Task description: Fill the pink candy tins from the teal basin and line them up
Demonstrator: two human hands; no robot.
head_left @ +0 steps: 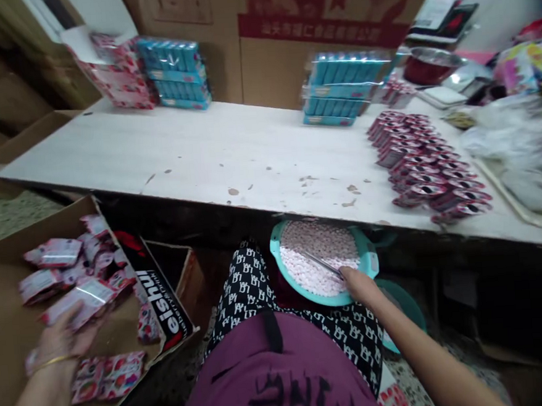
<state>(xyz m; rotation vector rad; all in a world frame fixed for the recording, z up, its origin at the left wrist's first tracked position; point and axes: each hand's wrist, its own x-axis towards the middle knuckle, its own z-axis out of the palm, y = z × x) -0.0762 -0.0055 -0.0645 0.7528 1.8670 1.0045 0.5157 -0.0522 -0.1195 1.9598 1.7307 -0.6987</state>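
Observation:
My left hand (60,335) is inside a cardboard box at the lower left, with its fingers closed around a pink and white packet (89,297). Several similar packets (61,251) lie behind it. Over my lap, my right hand (354,284) grips a thin metal utensil (320,262), whose far end reaches into small pale pellets (311,280). The pellets fill a round turquoise basin (279,261) beneath the front edge of the table.
The white table (193,153) spans the view. Rows of pink packets (430,161) stand on its right, blue packs (337,87) at its back. Plastic bags (526,142) lie far right. A second turquoise basin (411,307) sits lower right.

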